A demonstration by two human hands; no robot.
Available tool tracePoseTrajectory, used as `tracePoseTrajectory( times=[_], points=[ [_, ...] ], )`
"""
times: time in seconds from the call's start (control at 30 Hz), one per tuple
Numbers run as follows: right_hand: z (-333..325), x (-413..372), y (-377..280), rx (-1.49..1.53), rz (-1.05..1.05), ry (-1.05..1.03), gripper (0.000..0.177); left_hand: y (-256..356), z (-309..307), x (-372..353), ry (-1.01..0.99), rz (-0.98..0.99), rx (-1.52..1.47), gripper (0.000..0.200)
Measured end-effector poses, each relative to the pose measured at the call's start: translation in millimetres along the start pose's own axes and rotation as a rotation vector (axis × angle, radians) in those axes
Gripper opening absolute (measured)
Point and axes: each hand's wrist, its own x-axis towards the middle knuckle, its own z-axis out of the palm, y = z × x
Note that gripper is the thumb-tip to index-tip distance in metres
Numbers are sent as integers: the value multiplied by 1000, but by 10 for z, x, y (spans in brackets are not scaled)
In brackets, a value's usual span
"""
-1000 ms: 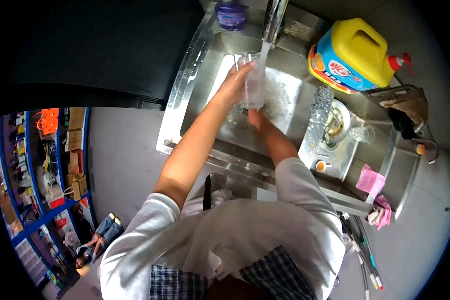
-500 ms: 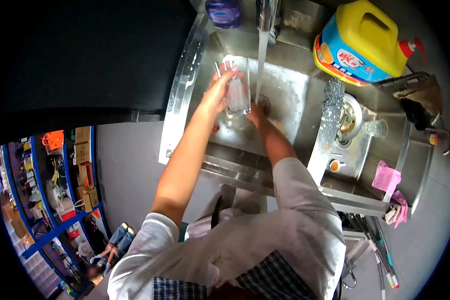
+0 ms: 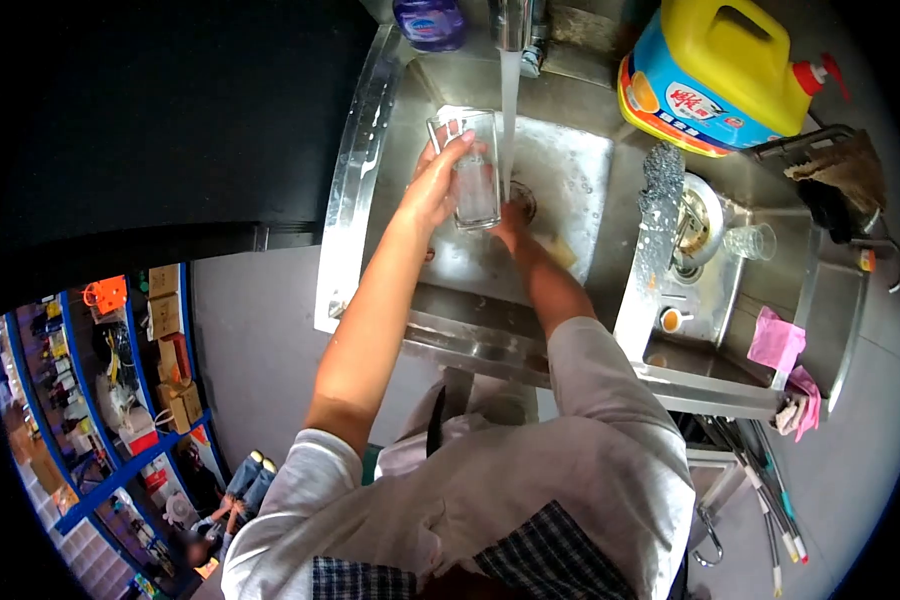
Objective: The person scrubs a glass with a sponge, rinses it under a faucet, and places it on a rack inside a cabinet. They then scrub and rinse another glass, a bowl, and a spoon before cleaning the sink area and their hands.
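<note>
1 glass | in left grip | beside running water

Glass over left basin; jug right of faucet; dish, tumbler in right basin.

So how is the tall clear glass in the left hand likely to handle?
The tall clear glass is probably slippery, with tap water running beside it. Its straight, transparent walls suggest stiffness; it may chip against the grey metal sink.
</note>
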Motion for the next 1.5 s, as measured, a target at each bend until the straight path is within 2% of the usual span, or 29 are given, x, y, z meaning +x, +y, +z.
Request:
tracePoseTrajectory(
  times=[0.07, 0.17, 0.27, 0.4, 0.47, 0.57, 0.73, 0.87, 0.97, 1.07, 1.1, 1.23, 1.43, 1.47, 1.5],
  points=[
    [208, 145, 118, 72, 123, -125, 49, 4, -36, 14, 1, -3, -12, 46],
    [30, 17, 15, 166, 202, -21, 47, 12, -53, -5, 21, 9, -2, 46],
    [225, 92, 164, 143, 176, 14, 45, 7, -52, 1, 55, 1, 13, 45],
    [177, 50, 226, 95, 58, 226, 40, -8, -14, 18, 15, -7, 63, 48],
    [46, -110, 35, 157, 38, 323, 41, -13, -34, -15, 11, -18, 74, 49],
    [-230, -216, -293, 113, 194, 403, 44, -30, -48, 17, 12, -16, 79, 50],
    [-100, -174, -101, 178, 20, 626, 44, -56, -76, 41, 40, -14, 51, 50],
    [-292, -171, -135, 215, 137, 493, 41, -79, -25, -6, 55, -65, 15, 50],
    [-446, -113, -202, 255, 143, 479, 38, -163, -22, 2, -71, -140, -20, 54],
    [-695, -25, -305, 302, 151, 486, 35, -280, 93, 31, -139, -228, -217, 54],
    [-791, -28, -344, 318, 158, 493, 34, -220, 249, -63, -106, -230, -151, 68],
    [-1066, -107, -388, 372, 213, 500, 31, -256, 375, 13, -230, -258, -306, 81],
    [-1111, -144, -370, 467, 295, 412, 28, -223, 354, -70, -186, -256, -350, 68],
    [-1085, -140, -374, 494, 294, 383, 28, -265, 330, -13, -109, -228, -297, 76],
    [-1053, -160, -340, 529, 296, 346, 28, -389, 236, 138, -152, -159, -241, 66]
  ],
)
